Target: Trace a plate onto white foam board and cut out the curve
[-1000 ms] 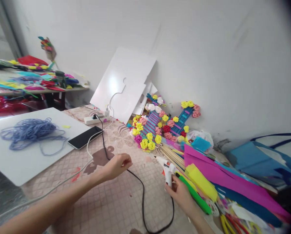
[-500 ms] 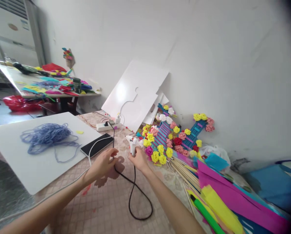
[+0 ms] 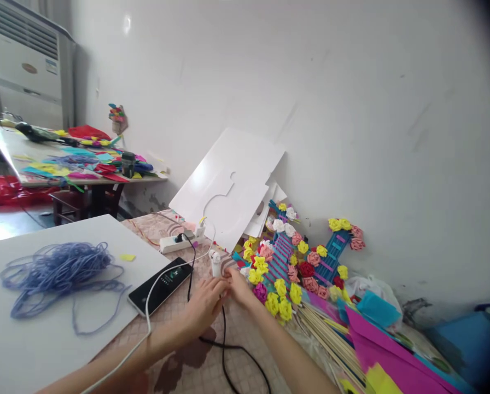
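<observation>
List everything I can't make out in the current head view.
All in the head view:
- Glue gun: lower handle hidden behind the left hand, as are some fingertips of the right hand.
- Phone: screen text too small to read.
- Black cord: cut off by the bottom edge.
- Red bag: cut off by the left edge.

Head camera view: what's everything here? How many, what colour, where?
Glue gun: one, white, centre
Phone: one, black, left of centre
Power strip: one, white, beyond phone
Cords: several, black, white, across near table
Yarn: one pile, bluish, on flat board
Flat board: one, white, near left
Leaning boards: several, white, against wall
Flowered crafts: several, multicoloured, right of centre
Sticks: many, tan, lower right
Paper: several, magenta, yellow, blue, lower right
Bag: one, blue, right edge
Back table: one, pale, scrap-strewn, left
Air conditioner: one, white, far left
Left hand: one, at glue gun
Right hand: one, beside glue gun
</observation>
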Available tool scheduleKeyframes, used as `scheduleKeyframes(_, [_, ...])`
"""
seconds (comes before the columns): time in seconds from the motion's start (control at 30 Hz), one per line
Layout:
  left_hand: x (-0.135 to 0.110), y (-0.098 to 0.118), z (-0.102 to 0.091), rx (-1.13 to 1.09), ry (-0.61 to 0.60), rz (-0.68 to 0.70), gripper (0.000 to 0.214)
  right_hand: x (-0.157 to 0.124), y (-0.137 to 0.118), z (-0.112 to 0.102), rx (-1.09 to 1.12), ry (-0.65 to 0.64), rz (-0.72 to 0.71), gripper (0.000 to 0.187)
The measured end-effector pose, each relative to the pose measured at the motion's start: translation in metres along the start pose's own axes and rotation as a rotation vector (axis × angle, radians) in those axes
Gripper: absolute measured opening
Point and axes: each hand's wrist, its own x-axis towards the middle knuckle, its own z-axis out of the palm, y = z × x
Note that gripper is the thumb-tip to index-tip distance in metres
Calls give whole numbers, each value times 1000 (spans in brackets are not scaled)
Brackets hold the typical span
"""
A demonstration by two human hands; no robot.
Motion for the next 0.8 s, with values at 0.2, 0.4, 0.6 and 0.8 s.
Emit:
scheduleKeyframes(0.2, [6,-6,14,113,-96,59,38,22,-15,-60,62,-5,26,16])
scheduleKeyframes(0.4, [1,-3,19,107,-196,-18,25,94,-24,-106,108,208,178,25])
scheduleKeyframes(0.6, [1,0,20,100,-219,-59,25,137,-9,-97,235,256,350,32])
scheduleKeyframes(0.8, [-3,-3,20,82,-202,-89,25,159,-8,-81,356,264,400,34])
